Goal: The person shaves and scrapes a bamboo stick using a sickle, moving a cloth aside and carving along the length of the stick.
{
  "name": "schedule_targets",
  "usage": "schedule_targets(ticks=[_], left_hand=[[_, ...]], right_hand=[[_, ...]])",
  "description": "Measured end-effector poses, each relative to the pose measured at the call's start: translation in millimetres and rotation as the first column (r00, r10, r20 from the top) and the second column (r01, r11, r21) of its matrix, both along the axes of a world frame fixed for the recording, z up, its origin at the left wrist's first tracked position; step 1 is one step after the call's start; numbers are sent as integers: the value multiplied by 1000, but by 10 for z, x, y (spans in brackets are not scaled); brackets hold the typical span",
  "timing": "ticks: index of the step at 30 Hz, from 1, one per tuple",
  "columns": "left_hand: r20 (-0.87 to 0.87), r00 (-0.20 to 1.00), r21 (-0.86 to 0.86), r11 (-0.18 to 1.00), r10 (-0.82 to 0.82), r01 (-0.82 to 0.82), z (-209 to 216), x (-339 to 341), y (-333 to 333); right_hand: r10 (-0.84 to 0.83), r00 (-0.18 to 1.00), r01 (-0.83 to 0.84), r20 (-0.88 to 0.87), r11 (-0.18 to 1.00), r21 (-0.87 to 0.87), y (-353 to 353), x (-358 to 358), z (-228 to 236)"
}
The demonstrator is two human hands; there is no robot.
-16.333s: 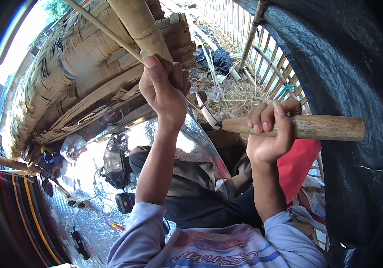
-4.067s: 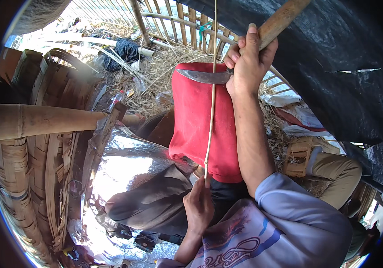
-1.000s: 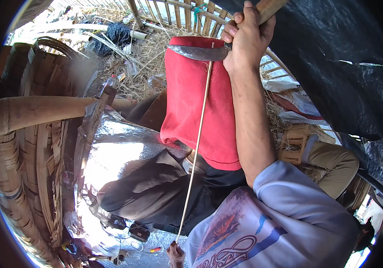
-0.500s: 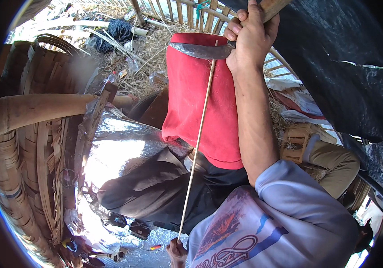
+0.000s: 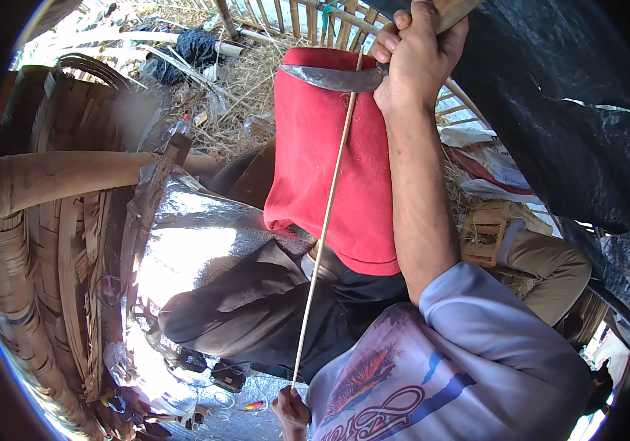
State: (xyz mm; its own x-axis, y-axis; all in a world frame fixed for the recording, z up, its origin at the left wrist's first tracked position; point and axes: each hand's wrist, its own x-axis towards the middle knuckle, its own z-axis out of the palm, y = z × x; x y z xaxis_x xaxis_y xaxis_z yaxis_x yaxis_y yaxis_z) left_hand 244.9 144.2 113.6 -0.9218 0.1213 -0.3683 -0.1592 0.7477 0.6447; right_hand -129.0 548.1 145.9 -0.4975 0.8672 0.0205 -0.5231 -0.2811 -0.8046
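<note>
My right hand (image 5: 419,66) is closed round the wooden handle of a knife (image 5: 322,78) with a curved, dark metal blade. The blade points left and crosses a thin, pale bamboo stick (image 5: 327,206) near its far end, a short tip showing beyond it. Under both lies a red cloth (image 5: 333,162), draped over my leg. At the lower edge my left hand (image 5: 290,410) is closed on the near end of the stick, which slants up and slightly right from there. How the blade edge meets the stick cannot be made out.
On the left stand woven bamboo work (image 5: 50,272) and a thick bamboo pole (image 5: 65,184). Straw and litter (image 5: 249,103) lie beyond the cloth, before a slatted fence. A black sheet (image 5: 550,95) hangs at right; a person's khaki-clad leg (image 5: 550,268) is below it.
The stick has slid away from me, so more of its tip shows past the blade. My left hand has moved slightly upward with it; the knife has shifted only a little.
</note>
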Motion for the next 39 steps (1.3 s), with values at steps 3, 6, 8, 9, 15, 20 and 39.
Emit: schedule_targets(ticks=[3, 6, 8, 9, 15, 20, 39], left_hand=[[1, 1000, -5, 1000, 7, -7, 60, -196, 184], [39, 999, -19, 1000, 22, -22, 41, -260, 235], [65, 996, -20, 998, 55, -54, 52, -283, 284], [67, 996, -18, 998, 54, -53, 58, -288, 292], [71, 997, -31, 999, 34, -32, 109, -300, 292], [36, 999, -76, 996, -35, 38, 144, -341, 324], [110, 994, 59, 998, 7, -14, 257, -1089, 1041]], right_hand=[[50, 998, -51, 44, 999, 21, -23, -7, -9], [36, 999, -37, 21, 999, 20, 13, -12, -16], [44, 999, -45, 24, 997, 56, 32, -20, -24], [53, 998, -55, 28, 994, 92, 41, -17, -27], [43, 998, -46, 42, 997, 57, 20, -9, 0], [54, 998, -55, 30, 998, 19, 24, 0, -15], [118, 989, -120, 88, 993, 13, -65, 17, -11]])
